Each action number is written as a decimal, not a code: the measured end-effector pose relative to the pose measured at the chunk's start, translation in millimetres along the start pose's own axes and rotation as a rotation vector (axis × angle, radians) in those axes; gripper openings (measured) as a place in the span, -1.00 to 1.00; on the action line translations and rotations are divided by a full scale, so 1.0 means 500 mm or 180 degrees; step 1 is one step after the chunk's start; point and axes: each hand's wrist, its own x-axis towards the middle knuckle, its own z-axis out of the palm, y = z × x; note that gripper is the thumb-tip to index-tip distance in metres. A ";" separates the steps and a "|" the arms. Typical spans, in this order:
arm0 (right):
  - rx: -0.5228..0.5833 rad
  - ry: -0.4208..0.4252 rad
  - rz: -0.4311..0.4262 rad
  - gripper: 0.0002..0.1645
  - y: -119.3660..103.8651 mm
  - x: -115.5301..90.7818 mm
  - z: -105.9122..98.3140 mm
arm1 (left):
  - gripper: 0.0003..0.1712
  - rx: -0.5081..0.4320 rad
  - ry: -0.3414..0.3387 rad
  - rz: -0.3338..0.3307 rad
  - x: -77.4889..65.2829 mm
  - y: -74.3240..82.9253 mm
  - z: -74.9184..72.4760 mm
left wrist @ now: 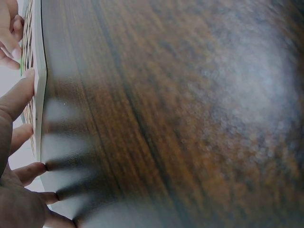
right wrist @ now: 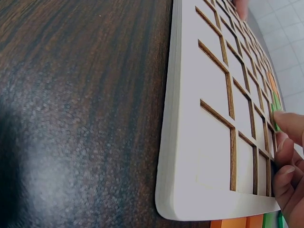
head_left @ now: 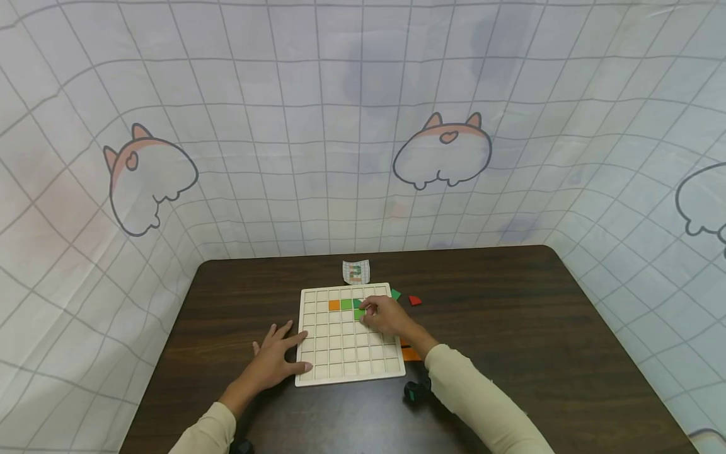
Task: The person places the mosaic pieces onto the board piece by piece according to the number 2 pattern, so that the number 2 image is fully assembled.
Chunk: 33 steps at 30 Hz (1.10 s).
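The pale grid board lies flat between the worktop's left and right edges, somewhat nearer the left, roughly square, one side facing the far edge. The left hand, fingers spread wide, touches its left rim; the right hand bends its fingers narrowly at a green tile, whether gripping it I cannot tell.
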 end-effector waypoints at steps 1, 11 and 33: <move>-0.0010 -0.0009 0.0012 -0.74 0.000 0.000 0.000 | -0.11 -0.0001 0.0002 -0.0002 0.000 0.000 0.000; -0.0062 -0.0005 -0.0005 -0.75 -0.002 0.000 0.001 | -0.10 -0.0020 0.0001 -0.0014 0.000 -0.001 0.000; -0.0031 0.0062 -0.0270 -0.71 -0.008 -0.013 -0.007 | -0.10 0.0003 -0.0007 0.0000 0.000 -0.004 -0.001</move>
